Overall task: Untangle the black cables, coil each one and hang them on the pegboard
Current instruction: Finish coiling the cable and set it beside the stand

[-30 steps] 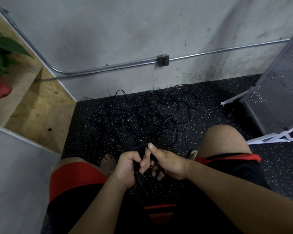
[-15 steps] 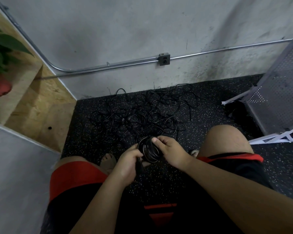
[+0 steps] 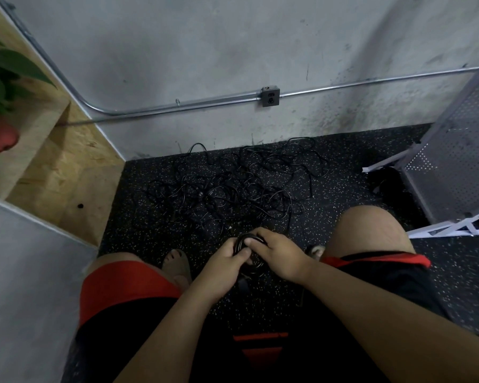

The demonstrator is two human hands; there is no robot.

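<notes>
A tangle of black cables (image 3: pixel 233 186) lies spread on the speckled black floor near the wall. Just in front of my knees I hold a small black cable coil (image 3: pixel 246 240) between both hands. My left hand (image 3: pixel 224 261) grips the coil's left side with the thumb across it. My right hand (image 3: pixel 277 255) curls over its right side and top, fingers laid on the loops. A plug end (image 3: pixel 242 284) hangs below the coil. The grey pegboard (image 3: pixel 459 150) leans at the right on a white frame.
A grey wall with a metal conduit and an outlet box (image 3: pixel 270 96) runs behind the cables. A wooden shelf unit (image 3: pixel 67 172) with a green plant (image 3: pixel 0 78) stands at the left. My bare knees (image 3: pixel 371 230) and a sandalled foot (image 3: pixel 177 265) flank the hands.
The coil has been gathered tighter between my hands. My right hand moved from the coil's side to lie over its top, and both hands shifted slightly up and forward.
</notes>
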